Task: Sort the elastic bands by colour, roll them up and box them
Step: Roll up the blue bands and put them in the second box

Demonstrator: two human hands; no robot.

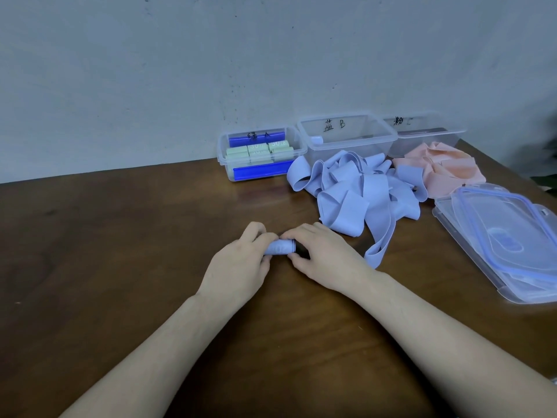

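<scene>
A rolled blue band lies at the table's centre, held at both ends: my left hand grips its left end and my right hand pinches its right end. A heap of loose blue bands lies behind my right hand, one strip trailing toward my right wrist. Pink bands are piled further right. Three clear boxes stand along the wall: the left box holds several green rolls, the middle box and the right box hold no rolls that I can see.
Clear lids with blue seals are stacked at the right edge of the brown table. A grey wall runs close behind the boxes.
</scene>
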